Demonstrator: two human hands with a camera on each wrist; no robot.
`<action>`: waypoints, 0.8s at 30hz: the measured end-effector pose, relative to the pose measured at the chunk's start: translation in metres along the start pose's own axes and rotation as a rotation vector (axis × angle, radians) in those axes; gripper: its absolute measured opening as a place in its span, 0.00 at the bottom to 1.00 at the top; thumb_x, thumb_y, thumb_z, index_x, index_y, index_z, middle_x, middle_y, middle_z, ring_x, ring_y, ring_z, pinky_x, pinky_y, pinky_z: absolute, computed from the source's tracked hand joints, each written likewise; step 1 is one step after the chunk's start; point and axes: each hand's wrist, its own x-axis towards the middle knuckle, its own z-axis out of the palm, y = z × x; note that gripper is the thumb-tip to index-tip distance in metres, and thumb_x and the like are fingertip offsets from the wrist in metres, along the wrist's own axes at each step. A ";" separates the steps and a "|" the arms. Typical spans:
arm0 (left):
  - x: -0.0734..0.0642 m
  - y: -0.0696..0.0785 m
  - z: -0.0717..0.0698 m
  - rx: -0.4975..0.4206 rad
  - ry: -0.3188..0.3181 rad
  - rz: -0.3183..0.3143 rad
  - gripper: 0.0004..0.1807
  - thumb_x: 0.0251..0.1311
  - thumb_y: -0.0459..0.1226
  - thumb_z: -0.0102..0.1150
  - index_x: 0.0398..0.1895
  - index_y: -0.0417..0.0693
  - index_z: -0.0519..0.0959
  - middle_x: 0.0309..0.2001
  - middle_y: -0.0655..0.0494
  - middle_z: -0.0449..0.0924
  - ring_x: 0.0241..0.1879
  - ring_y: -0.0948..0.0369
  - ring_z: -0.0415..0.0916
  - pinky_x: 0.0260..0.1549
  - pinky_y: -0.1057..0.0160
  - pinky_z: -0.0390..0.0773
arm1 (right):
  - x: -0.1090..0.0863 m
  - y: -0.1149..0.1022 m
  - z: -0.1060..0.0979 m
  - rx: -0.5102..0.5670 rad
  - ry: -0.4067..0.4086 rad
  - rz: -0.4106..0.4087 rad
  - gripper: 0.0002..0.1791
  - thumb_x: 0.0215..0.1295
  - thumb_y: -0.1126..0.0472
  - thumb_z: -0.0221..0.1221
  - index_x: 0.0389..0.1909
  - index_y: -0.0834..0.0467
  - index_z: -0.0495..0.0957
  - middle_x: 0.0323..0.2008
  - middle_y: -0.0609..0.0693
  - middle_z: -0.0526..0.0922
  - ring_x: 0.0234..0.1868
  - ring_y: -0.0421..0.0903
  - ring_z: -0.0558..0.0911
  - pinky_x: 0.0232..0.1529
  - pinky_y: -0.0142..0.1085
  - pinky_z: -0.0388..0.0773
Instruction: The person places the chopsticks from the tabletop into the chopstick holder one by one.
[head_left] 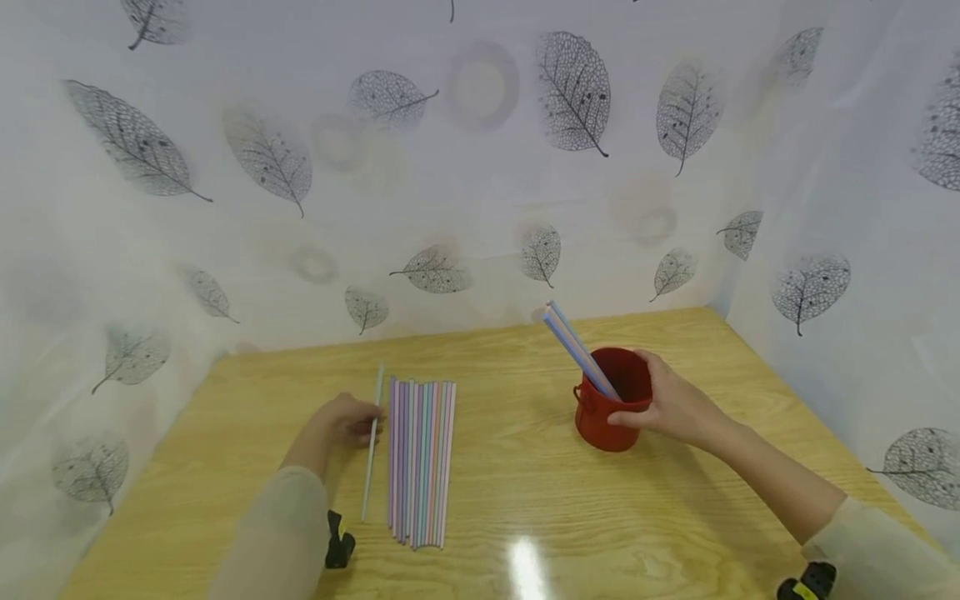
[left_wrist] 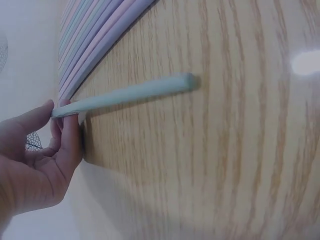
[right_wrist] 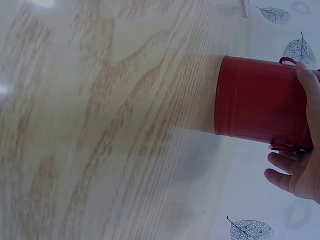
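Observation:
My left hand [head_left: 351, 419] pinches a pale green straw [head_left: 372, 446] between thumb and fingers, just left of a row of pastel straws [head_left: 422, 462]. In the left wrist view the held straw [left_wrist: 130, 94] slants low over the wood, its near end by the table surface. My right hand [head_left: 678, 404] grips a small red metal bucket [head_left: 606, 429] at its right side near the rim, thumb on the front. The bucket [right_wrist: 262, 100] stands upright on the table. A few blue and pink straws [head_left: 577, 346] lean out of it toward the left.
The row of straws lies side by side in purple, pink, green and orange tones on the wooden table [head_left: 517, 467]. A pale curtain [head_left: 480, 183] printed with leaves hangs behind and beside the table. Light glares near the front edge.

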 end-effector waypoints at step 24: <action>-0.003 0.016 0.036 -0.217 -0.010 0.108 0.12 0.67 0.27 0.48 0.51 0.30 0.66 0.28 0.54 0.79 0.27 0.63 0.79 0.27 0.68 0.85 | 0.002 -0.003 -0.004 0.024 -0.039 0.017 0.62 0.45 0.36 0.69 0.68 0.70 0.48 0.59 0.68 0.67 0.56 0.63 0.73 0.53 0.57 0.76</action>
